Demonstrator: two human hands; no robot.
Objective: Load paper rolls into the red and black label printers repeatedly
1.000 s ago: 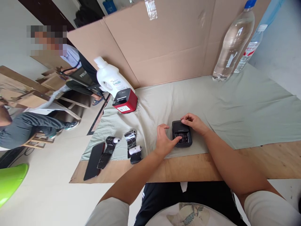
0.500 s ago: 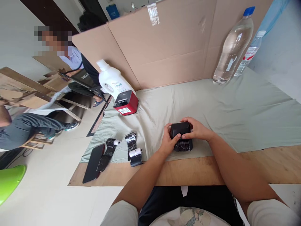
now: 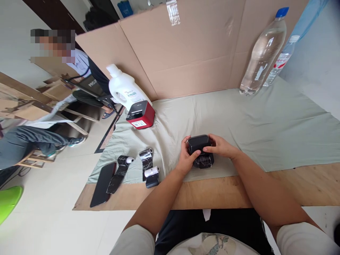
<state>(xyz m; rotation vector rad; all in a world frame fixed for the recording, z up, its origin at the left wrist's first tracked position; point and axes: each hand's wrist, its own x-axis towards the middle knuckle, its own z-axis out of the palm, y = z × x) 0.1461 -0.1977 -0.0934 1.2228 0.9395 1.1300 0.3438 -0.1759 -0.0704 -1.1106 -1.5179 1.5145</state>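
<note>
A small black device (image 3: 198, 142), box-shaped like a portable printer, is between my two hands. Its raised upper part sits over a lower part, where a strip of shiny black material (image 3: 204, 161) shows at the front. My left hand (image 3: 185, 157) grips the left side, thumb across the front and fingers behind. On the right side my right hand (image 3: 221, 146) holds it, with thumb in front and fingers at the back edge. The device is low over the cloth; whether it touches cannot be made out.
Paper rolls with black strips, one (image 3: 146, 154) among several, lie left of my hands beside a black phone-like slab (image 3: 103, 185). Behind them stand a red-black printer (image 3: 141, 115) and a white jug (image 3: 127, 88). Water bottles (image 3: 262, 56) stand back right against a cardboard panel (image 3: 196, 53). People sit at left.
The black device has shifted slightly left, and its upper part has turned and tilted a little in my hands. Both hands moved with it and keep their hold.
</note>
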